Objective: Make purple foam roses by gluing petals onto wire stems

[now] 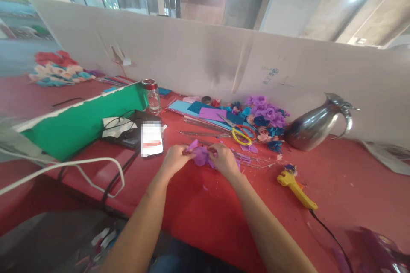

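Observation:
Between my two hands is a piece of purple crepe paper (200,156), its edges curled like a petal. My left hand (178,158) pinches it from the left, fingers closed on its edge. My right hand (223,158) grips the paper's right side, with fingertips and thumb together. More purple paper scraps (245,158) lie just beyond my right hand. Behind them, scissors (241,133) with yellow and red handles rest on the red table (198,204). Near the scissors sits a purple sheet (212,114) on top of blue sheets.
Purple paper roses (267,111) pile up beside a steel jug (315,126). At right lies a yellow glue gun (297,190) with its black cord. A phone (152,138), a glass jar (151,97) and a green panel (86,123) stand left. A white cable (96,161) loops over the near-left edge.

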The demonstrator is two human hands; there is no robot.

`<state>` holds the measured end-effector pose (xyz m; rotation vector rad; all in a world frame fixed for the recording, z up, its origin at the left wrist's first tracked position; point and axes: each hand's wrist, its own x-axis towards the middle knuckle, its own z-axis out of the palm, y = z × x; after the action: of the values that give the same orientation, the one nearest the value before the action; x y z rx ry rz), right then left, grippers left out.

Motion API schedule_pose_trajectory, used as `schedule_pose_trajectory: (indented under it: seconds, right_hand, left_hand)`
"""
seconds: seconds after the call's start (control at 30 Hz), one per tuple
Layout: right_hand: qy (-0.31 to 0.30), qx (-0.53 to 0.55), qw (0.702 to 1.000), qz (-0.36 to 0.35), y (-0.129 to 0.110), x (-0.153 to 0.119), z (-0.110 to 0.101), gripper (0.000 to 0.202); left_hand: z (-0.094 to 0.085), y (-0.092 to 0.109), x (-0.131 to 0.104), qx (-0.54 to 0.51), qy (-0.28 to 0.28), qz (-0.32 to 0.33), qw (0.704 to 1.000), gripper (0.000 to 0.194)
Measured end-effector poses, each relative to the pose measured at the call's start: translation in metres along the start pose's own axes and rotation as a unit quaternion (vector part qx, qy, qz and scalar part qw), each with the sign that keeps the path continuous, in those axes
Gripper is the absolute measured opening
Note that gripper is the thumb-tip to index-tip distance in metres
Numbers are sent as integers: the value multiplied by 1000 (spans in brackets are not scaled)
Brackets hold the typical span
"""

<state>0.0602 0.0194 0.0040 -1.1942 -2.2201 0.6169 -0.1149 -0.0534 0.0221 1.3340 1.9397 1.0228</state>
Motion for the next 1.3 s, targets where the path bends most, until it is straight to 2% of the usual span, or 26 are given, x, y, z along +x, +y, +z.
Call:
schedule_pose_trajectory:
  seconds: [0.07, 0.1, 0.17, 0.23, 0.33, 0.4, 0.47, 0.57, 0.77, 0.87, 1.03, 1.1, 1.2, 1.3]
  right_hand:
    - [33, 49, 998, -2, -4, -9, -11, 16]
    - [45, 84, 995, 4, -6, -15, -17, 20]
    - [50, 196, 978, 50, -6, -30, -30, 36]
    - [48, 295, 951, 83, 0, -46, -41, 44]
    - [93, 336, 928, 130, 21, -64, -54, 46]
    - [139, 329, 921, 153, 37, -74, -59, 44]
    - [173, 320, 915, 176, 51, -82, -62, 44]
    - [199, 328, 902, 197, 60, -92, -61, 45]
    - [246, 346, 880, 213, 50, -97, -52, 45]
    - [246, 347, 880, 211, 45, -99, -52, 44]
    - [204, 251, 920, 223, 52, -115, -69, 42]
    - [222, 182, 930, 230, 62, -122, -85, 40]
    - [281, 22, 929, 240, 86, -135, -115, 36]
    - [213, -199, 926, 240, 111, -146, -140, 39]
  left_hand:
    - [3, 11, 0, -38, 42, -4, 998, 19]
    - [6, 18, 0, -53, 39, 0, 998, 20]
    - [18, 36, -2, -86, 9, 18, 996, 22]
    - [36, 56, -4, -109, -44, 36, 992, 20]
    - [67, 81, -5, -120, -127, 66, 982, 15]
    - [87, 92, -7, -135, -145, 60, 978, 11]
    - [104, 97, -10, -186, -162, 38, 968, 12]
    - [123, 94, -15, -285, -205, -6, 936, 15]
    - [143, 88, -26, -413, -180, -75, 889, 14]
    - [145, 89, -25, -421, -159, -82, 889, 8]
    - [140, 83, -14, -373, -177, -97, 906, 15]
    - [136, 82, -11, -331, -186, -96, 920, 16]
    - [131, 83, -8, -274, -196, -64, 939, 10]
    - [130, 86, -5, -219, -204, -35, 954, 4]
